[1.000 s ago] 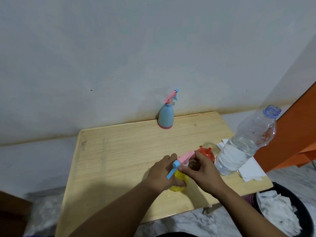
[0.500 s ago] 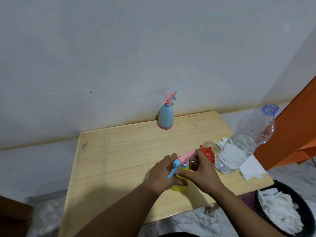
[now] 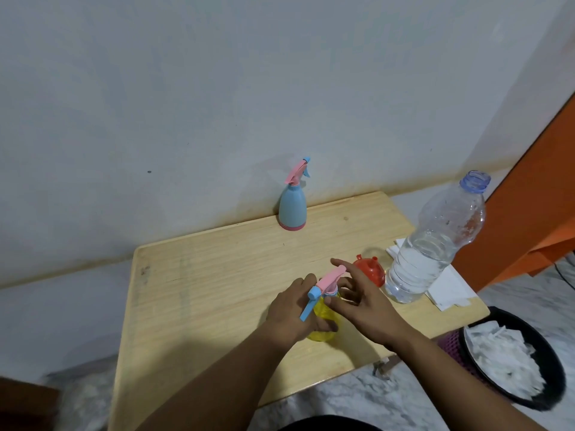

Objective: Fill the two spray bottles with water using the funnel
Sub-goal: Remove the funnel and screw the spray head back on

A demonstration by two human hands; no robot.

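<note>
With the left hand (image 3: 291, 315) gripping the yellow spray bottle (image 3: 323, 325) and the right hand's (image 3: 361, 301) fingers pinching its collar, a slip could topple it toward the uncapped water bottle (image 3: 432, 244).

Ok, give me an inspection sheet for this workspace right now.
Surface: wooden table, against the wall.
Job's things: yellow spray bottle upright, sprayer on; blue spray bottle at the back edge; red funnel on the table; uncapped water bottle, part full.
Clutter: white paper under the water bottle.
Grip: left hand holds the yellow bottle's body; right hand at its sprayer neck.
Cables: nothing seen.
Surroundings: black bin of white paper beside the table.
</note>
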